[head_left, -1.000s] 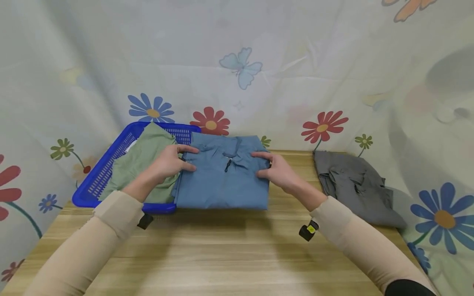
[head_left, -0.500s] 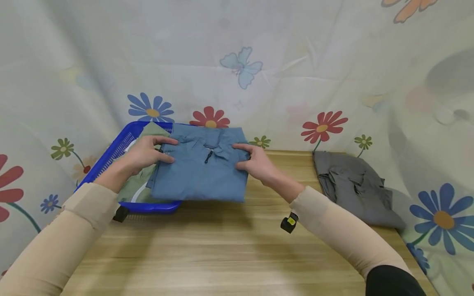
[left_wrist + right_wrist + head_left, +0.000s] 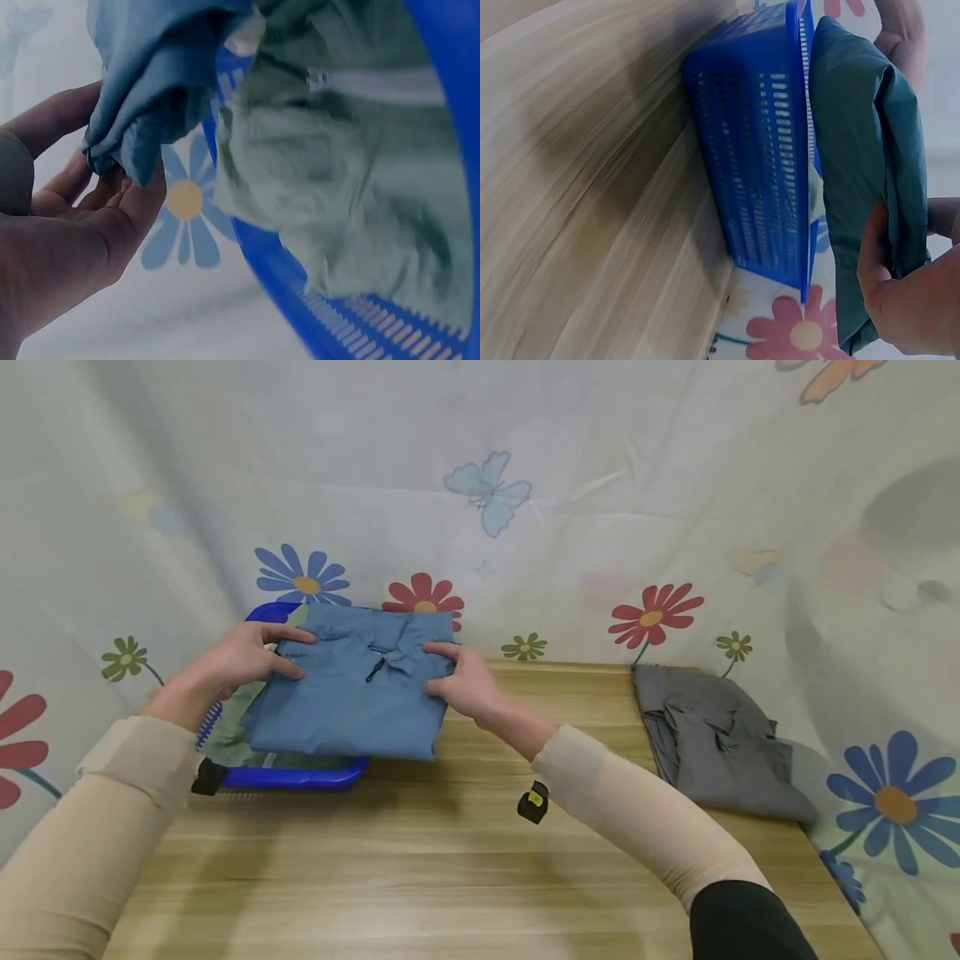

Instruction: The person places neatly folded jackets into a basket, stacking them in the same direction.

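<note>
Since the earlier frames, the shirt (image 3: 352,702) and both hands have moved leftward across the head view; the shirt now covers most of the basket (image 3: 300,779), where earlier more of the basket showed. The grey garment (image 3: 720,735) has not moved.

The shirt, blue and folded, is at centre left of the head view, above the basket, its right part extending past the basket's side. The right wrist view shows it just beyond the rim; whether they touch cannot be told. A dark zip pull (image 3: 376,669) lies near its collar.

The left hand (image 3: 243,657) pinches the shirt's left edge, thumb and forefinger apart on the upper face, other fingers at the fold. The right hand (image 3: 467,683) pinches the right edge between thumb and fingers.

Green cloth (image 3: 360,180) with a pale zip (image 3: 382,84) lies in the basket, right side of the left wrist view. The basket stands on the wooden table (image 3: 420,877); the grey garment lies at the right of the head view.
</note>
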The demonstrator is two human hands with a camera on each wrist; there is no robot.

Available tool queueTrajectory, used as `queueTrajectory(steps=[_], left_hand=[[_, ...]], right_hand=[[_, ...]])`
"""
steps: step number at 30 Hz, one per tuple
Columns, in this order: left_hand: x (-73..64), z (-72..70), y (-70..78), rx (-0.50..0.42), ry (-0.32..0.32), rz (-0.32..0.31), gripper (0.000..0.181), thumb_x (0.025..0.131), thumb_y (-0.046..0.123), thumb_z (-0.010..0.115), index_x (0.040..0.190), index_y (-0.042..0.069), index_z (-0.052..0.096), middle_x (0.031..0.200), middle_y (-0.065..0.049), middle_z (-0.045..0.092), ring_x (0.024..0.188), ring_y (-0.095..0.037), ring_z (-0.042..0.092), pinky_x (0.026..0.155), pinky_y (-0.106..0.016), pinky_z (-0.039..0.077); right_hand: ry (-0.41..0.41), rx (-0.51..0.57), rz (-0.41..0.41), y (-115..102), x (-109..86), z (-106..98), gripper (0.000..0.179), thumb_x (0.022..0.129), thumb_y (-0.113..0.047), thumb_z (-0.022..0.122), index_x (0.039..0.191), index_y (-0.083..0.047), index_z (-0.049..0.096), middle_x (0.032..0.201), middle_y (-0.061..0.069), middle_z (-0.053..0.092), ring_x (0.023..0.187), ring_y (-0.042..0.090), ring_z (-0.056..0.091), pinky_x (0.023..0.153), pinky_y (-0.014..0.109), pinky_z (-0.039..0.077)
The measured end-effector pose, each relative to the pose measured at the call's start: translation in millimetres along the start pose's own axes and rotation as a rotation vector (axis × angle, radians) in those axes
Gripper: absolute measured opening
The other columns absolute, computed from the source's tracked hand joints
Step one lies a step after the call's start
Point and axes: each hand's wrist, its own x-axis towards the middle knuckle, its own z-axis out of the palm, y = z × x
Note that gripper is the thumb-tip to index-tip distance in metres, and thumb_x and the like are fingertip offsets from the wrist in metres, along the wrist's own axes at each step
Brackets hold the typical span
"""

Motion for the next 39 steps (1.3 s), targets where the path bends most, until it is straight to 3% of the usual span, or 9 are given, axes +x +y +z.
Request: queueTrajectory(steps=[7, 12, 15, 22, 30, 36, 39], left_hand=[[-3.0, -20.0, -18.4, -0.005, -0.008, -0.032, 0.061, 0.095, 0.004, 0.071, 0.151, -0.002, 0.047, 0.164, -0.031, 0.014, 0.139, -0.047, 0.025, 0.11, -0.065, 0.03], [-4.4, -32.9, -31.6, 0.02, -0.017, -0.056, 0.062, 0.095, 0.007, 0.072, 0.151, -0.002, 0.046, 0.163, -0.034, 0.013, 0.145, -0.053, 0.018, 0.113, -0.07, 0.02], [-5.9, -40.8, -39.5, 0.027, -0.023, -0.078, 0.064, 0.096, 0.01, 0.072, 0.152, -0.001, 0.045, 0.164, -0.034, 0.01, 0.146, -0.055, 0.014, 0.111, -0.073, 0.019], [-8.9, -55.5, -54.7, 0.05, -0.04, -0.133, 0.068, 0.096, 0.013, 0.07, 0.155, 0.0, 0.039, 0.165, -0.034, 0.001, 0.144, -0.06, 0.013, 0.107, -0.077, 0.021], [-10.2, -61.2, -66.3, 0.109, -0.009, -0.144, 0.07, 0.096, 0.015, 0.07, 0.156, 0.001, 0.037, 0.163, -0.037, 0.005, 0.14, -0.061, 0.02, 0.104, -0.076, 0.027], [-10.2, -57.9, -73.7, 0.096, 0.037, -0.129, 0.079, 0.095, 0.02, 0.073, 0.158, -0.002, 0.03, 0.159, -0.04, 0.012, 0.14, -0.065, 0.017, 0.103, -0.08, 0.022], [-11.5, -55.9, -75.1, 0.093, 0.074, -0.124, 0.082, 0.097, 0.025, 0.071, 0.158, -0.003, 0.026, 0.157, -0.042, 0.016, 0.137, -0.066, 0.02, 0.102, -0.081, 0.022]], right_hand=[[0.014, 0.009, -0.026, -6, 12.7, 28, 0.063, 0.088, 0.009, 0.066, 0.148, -0.008, 0.056, 0.159, 0.009, 0.041, 0.128, 0.018, 0.044, 0.082, 0.027, 0.045], [0.024, 0.007, -0.028, -4, 22.1, 47, 0.062, 0.088, 0.01, 0.067, 0.147, -0.008, 0.057, 0.158, 0.009, 0.043, 0.12, 0.018, 0.046, 0.075, 0.027, 0.045], [0.027, 0.016, -0.037, -5, 27.3, 57, 0.061, 0.088, 0.01, 0.067, 0.146, -0.007, 0.058, 0.157, 0.009, 0.045, 0.117, 0.018, 0.047, 0.074, 0.026, 0.045], [0.046, -0.042, -0.051, -8, 37.2, 79, 0.061, 0.085, 0.009, 0.071, 0.143, -0.007, 0.061, 0.153, 0.009, 0.05, 0.127, 0.012, 0.049, 0.088, 0.022, 0.047], [0.045, -0.101, -0.049, -8, 42.4, 91, 0.063, 0.085, 0.007, 0.074, 0.144, -0.011, 0.061, 0.152, 0.006, 0.051, 0.129, 0.009, 0.048, 0.088, 0.022, 0.049], [0.049, -0.293, -0.078, -4, 39.5, 88, 0.06, 0.089, -0.011, 0.08, 0.145, -0.011, 0.058, 0.148, 0.014, 0.049, 0.135, 0.022, 0.044, 0.102, 0.028, 0.045], [0.071, -0.317, -0.078, 2, 38.4, 82, 0.059, 0.091, -0.015, 0.079, 0.145, -0.009, 0.057, 0.146, 0.017, 0.047, 0.133, 0.027, 0.043, 0.105, 0.033, 0.044]])
